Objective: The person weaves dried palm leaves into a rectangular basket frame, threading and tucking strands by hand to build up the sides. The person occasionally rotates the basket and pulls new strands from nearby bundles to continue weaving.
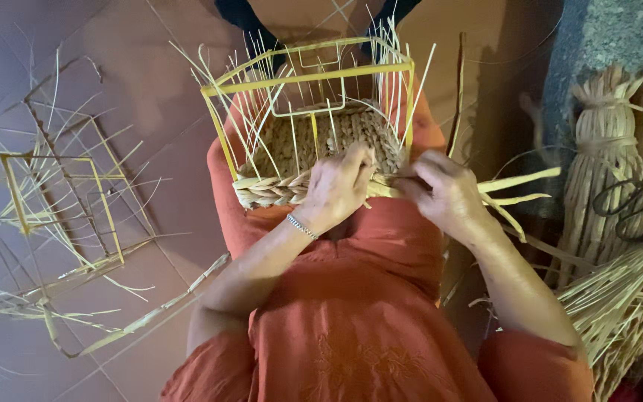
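On the person's lap, over an orange garment, a yellow wire frame lies with a half-woven basket of pale straw braid built round its lower part. In the head view, the left hand presses curled fingers onto the braided rim, a thin bracelet at the wrist. The right hand, just beside it, pinches flat straw strands that run out to the right. Further right, straw bundles stand with dark scissors lying on them. On the tiled floor to the left lies a second wire frame among loose straws.
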The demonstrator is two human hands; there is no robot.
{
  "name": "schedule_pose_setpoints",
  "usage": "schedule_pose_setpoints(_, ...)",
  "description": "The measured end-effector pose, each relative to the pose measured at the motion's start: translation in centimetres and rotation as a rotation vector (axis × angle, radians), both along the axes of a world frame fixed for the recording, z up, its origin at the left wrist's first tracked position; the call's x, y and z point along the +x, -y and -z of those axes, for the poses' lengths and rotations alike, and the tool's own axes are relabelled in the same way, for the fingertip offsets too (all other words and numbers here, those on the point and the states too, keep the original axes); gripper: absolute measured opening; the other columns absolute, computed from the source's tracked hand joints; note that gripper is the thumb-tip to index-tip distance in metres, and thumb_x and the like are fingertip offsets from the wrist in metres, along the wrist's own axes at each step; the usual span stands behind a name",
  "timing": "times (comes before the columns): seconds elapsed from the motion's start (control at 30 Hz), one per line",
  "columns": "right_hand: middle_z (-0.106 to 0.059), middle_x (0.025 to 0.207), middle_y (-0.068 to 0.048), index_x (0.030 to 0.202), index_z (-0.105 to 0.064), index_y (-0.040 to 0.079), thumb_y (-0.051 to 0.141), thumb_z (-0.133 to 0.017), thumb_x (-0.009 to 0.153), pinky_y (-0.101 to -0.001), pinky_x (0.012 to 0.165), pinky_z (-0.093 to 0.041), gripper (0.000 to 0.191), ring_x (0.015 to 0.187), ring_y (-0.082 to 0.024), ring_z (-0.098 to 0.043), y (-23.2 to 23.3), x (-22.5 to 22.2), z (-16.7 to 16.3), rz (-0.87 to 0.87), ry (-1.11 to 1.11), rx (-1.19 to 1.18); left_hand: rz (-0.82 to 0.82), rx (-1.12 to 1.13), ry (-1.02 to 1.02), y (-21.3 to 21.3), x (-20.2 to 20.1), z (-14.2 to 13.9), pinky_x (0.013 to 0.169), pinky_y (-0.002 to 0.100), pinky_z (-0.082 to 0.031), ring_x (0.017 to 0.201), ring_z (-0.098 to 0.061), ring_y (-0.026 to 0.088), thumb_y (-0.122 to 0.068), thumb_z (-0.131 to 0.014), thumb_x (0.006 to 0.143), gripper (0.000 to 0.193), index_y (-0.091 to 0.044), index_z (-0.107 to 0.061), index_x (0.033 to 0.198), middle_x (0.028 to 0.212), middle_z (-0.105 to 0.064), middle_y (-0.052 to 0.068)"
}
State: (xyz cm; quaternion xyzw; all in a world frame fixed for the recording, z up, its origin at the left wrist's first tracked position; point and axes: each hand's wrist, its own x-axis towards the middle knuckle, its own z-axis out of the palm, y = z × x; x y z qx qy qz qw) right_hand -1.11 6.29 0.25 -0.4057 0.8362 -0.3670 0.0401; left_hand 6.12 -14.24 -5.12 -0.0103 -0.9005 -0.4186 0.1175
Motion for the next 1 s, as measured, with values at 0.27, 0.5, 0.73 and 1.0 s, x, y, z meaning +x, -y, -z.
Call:
schedule_pose_setpoints(0.27,-0.058,0.099,-0.006,0.097,-0.070,0.012,0.023,-0.094,0.075,-0.0450,0.080,-0.048,0.034,0.096,-0.029,-0.057,-2.3,1.5,0.1,0.084,-0.489,0.071,0.020,0.092,0.299,0.7,-1.3,-1.3,0.057,0.044,-0.057,0.060,-0.071,0.030,-0.009,-0.070,0.093,0.041,-0.008,-0.043,0.122,0.079,-0.071,0.009)
schedule_pose_setpoints(0.5,-0.065,0.104,-0.007,0.102,-0.067,0.009,0.014,-0.083,0.078,-0.0459,0.086,-0.053,0.029,0.101,-0.030,-0.064,-3.5,2.4,2.6,0.020,-0.522,0.234,0.009,0.153,-0.008,0.7,-0.9,-0.9,0.069,0.042,-0.060,0.083,-0.078,0.027,-0.011,-0.075,0.089,0.049,-0.008,-0.037,0.121,0.105,-0.067,0.012)
schedule_pose_setpoints(0.73,-0.073,0.085,-0.016,0.108,-0.060,0.004,0.012,-0.070,0.095,-0.0433,0.065,-0.059,0.018,0.071,-0.032,-0.073,-5.2,3.8,3.9,0.136,0.200,0.357,0.061,-0.242,-0.039,-0.3,-0.3,-0.5,0.061,0.037,-0.059,0.075,-0.070,0.027,-0.004,-0.069,0.094,0.023,-0.009,-0.056,0.111,0.115,-0.061,0.012)
schedule_pose_setpoints(1.0,-0.072,0.100,-0.019,0.110,-0.068,0.002,0.012,-0.069,0.094,-0.0432,0.068,-0.059,0.019,0.078,-0.031,-0.072,-5.4,1.5,-1.9,-0.083,0.090,0.190,0.318,-0.051,0.043,0.0,-2.5,-1.0,0.069,0.039,-0.060,0.072,-0.068,0.028,0.007,-0.059,0.084,0.040,-0.001,-0.063,0.123,0.117,-0.060,0.017)
